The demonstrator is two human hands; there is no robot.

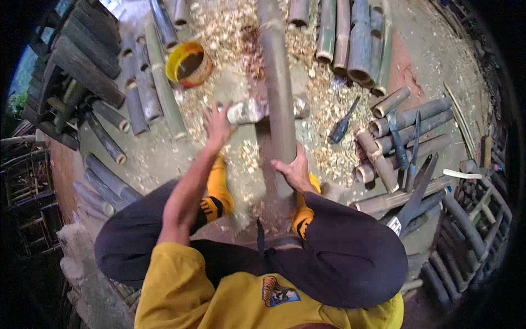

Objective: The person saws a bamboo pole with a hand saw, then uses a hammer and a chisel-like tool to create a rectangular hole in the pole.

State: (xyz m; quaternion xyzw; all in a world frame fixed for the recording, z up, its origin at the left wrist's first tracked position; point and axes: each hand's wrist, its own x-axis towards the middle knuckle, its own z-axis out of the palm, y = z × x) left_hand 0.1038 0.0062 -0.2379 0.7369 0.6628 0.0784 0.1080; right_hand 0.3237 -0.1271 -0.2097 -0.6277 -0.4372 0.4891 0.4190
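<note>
One long bamboo pole [278, 82] is the biggest thing before you, its long axis running nearly straight away from your body and leaning slightly left as it recedes. Its near end sits at your right hand, in front of and between your feet; its far end passes out of the top of the view. To its right, beyond your feet, a row of thick bamboo lengths [359, 44] points roughly the same way, while the shorter bamboo pieces [416, 116] nearer your right knee mostly lie slantwise. Beneath the pole, a narrow dark plank [266, 170] runs toward you. A yellow bucket [174, 63] stands left of the pole, dark inside. The pole crosses above a pale block [246, 111] set crosswise to it; you cannot tell from this angle whether they touch. Your right hand [296, 170] has hold of the near end, thumb over the left side and fingers curled around the right. Your left hand [219, 126] holds nothing, fingers spread wide just beside the block's left end. Pale wood chips [307, 60], the smallest things, are scattered across the ground.
</note>
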